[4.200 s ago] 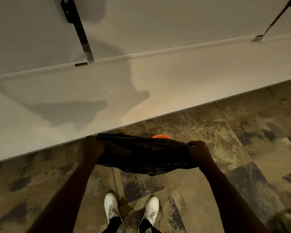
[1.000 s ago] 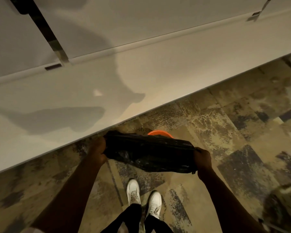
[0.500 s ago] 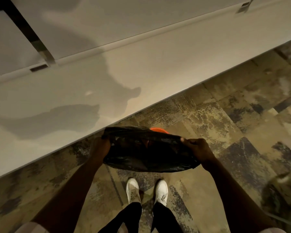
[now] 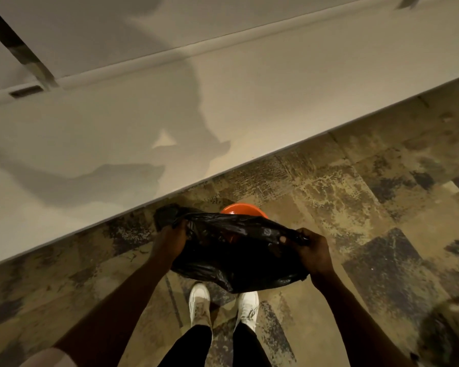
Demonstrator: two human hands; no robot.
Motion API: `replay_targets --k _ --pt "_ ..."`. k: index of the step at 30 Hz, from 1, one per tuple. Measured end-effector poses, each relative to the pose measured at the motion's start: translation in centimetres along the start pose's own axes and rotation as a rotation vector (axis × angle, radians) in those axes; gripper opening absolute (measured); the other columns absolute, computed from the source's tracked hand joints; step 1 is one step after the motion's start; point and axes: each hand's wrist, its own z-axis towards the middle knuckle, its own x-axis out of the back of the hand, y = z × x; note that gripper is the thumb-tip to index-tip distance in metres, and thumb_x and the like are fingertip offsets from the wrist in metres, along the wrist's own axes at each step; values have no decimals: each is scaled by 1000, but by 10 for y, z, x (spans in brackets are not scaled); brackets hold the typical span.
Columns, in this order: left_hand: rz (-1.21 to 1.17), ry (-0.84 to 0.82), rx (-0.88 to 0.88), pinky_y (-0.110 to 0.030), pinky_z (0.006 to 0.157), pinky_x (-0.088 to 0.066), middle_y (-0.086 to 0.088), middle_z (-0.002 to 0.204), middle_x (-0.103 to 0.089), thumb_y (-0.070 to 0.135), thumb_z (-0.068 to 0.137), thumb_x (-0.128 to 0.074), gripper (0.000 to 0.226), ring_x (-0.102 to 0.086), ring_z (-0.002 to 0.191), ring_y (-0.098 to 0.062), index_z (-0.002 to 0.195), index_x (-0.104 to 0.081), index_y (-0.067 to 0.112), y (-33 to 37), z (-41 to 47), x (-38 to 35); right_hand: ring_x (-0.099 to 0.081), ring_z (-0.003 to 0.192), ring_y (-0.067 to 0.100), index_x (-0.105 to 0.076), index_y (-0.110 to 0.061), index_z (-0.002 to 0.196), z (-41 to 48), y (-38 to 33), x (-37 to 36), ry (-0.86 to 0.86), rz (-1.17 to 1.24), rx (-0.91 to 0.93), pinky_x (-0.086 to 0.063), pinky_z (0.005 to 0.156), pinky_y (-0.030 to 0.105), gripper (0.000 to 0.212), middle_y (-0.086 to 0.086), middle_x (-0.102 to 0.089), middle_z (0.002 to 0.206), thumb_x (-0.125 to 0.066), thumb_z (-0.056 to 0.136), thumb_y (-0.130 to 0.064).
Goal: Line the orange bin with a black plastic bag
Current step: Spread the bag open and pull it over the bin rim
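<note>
— Since a moment ago the left hand (image 4: pixel 170 238) has bunched its corner of the black plastic bag (image 4: pixel 239 256) higher, toward 10 o'clock.

— And the right hand (image 4: pixel 312 251)?

— Pinched shut on the opposite edge, at 3 o'clock of the bag. Both hands clamp film.

— Progress?

— Early, I'd judge. The bag's mouth is barely parted; the orange bin (image 4: pixel 243 209) stands below at 12 o'clock, unlined.

— Obstacles?

— The white ledge (image 4: pixel 223 128) runs close behind; white shoes (image 4: pixel 200 305) stand at 6 o'clock.

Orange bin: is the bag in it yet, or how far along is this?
Not yet. Done: the black bag is picked up. In hand: left hand and right hand stretch it above the orange bin. Left: lowering it inside and folding it over the rim.
</note>
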Motion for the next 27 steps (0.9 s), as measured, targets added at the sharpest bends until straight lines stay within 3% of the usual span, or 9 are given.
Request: replay_targets --k 4,7,9,13,15,18,21,27 --pt "-32 23 -1 -52 102 -50 -22 124 -67 52 101 -39 55 -64 111 -41 125 -67 10 3 21 -30 -74 73 10 -79 -17 90 29 14 3 94 77 28 -53 63 20 14 -4 -79 78 -74 93 -29" --pt "-16 36 19 -41 90 -47 -15 111 -64 45 105 -40 47 -62 99 -34 121 -67 10 7 38 -54 -75 78 12 -80 -22 93 58 30 4 132 65 33 -58 71 31 15 -4 -80 82 -71 94 -34" --pt "-2 44 33 -37 87 -43 -15 112 -62 48 103 -43 51 -62 105 -38 121 -67 7 7 53 -70 -75 79 14 -80 -23 91 82 44 4 148 42 24 -59 75 36 19 -5 -79 82 -71 93 -41" --pt "38 24 89 -48 95 -51 -16 103 -63 48 101 -46 42 -65 106 -40 90 -63 10 -6 91 -99 -75 79 15 -80 -24 90 131 77 -4 154 -27 30 -60 78 41 25 -5 -79 80 -70 92 -47" --pt "92 16 77 -46 97 -51 -13 102 -61 41 103 -45 44 -65 109 -42 103 -68 4 -22 117 -113 -74 79 16 -80 -24 88 154 99 -11 154 -82 30 -60 79 44 29 -4 -78 79 -69 91 -51" --pt "196 39 93 -49 101 -50 -20 121 -65 37 104 -40 46 -62 114 -41 121 -66 2 -49 152 -131 -71 75 22 -74 -20 76 178 133 -23 168 -154 17 -56 75 46 42 -1 -73 71 -68 88 -59" --pt "257 46 84 -48 101 -50 -22 131 -63 30 106 -38 43 -62 120 -40 131 -59 2 -78 183 -153 -69 73 26 -68 -18 67 196 166 -35 168 -330 44 -51 66 38 51 3 -69 67 -62 91 -63" --pt "129 -11 82 -51 95 -52 -20 115 -68 30 103 -44 36 -65 107 -41 115 -70 9 -134 242 -195 -70 80 34 -74 -18 79 221 244 -67 121 -627 -42 -56 74 39 76 14 -74 82 -38 87 -84"
